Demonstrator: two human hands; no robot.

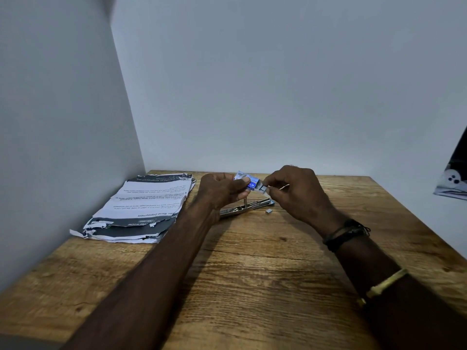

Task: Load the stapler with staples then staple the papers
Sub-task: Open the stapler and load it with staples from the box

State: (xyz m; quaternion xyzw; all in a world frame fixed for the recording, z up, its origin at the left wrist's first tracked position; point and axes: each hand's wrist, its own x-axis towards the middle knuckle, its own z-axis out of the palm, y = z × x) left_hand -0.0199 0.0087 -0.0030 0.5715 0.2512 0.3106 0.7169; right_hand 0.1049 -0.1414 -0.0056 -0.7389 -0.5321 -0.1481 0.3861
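My left hand [222, 190] grips a small blue and white staple box [244, 178] held above the table. My right hand [298, 192] pinches a strip of staples [262, 190] at the box's open right end. Below the hands the metal stapler [246, 209] lies opened flat on the wooden table [252, 274]. A small loose piece of staples [269, 211] lies just right of the stapler. A stack of printed papers [141, 208] with torn edges lies to the left, near the wall.
White walls close the table on the left and at the back. A dark object with white parts [453, 178] hangs by the right edge of the view. Bracelets sit on my right wrist [346, 233].
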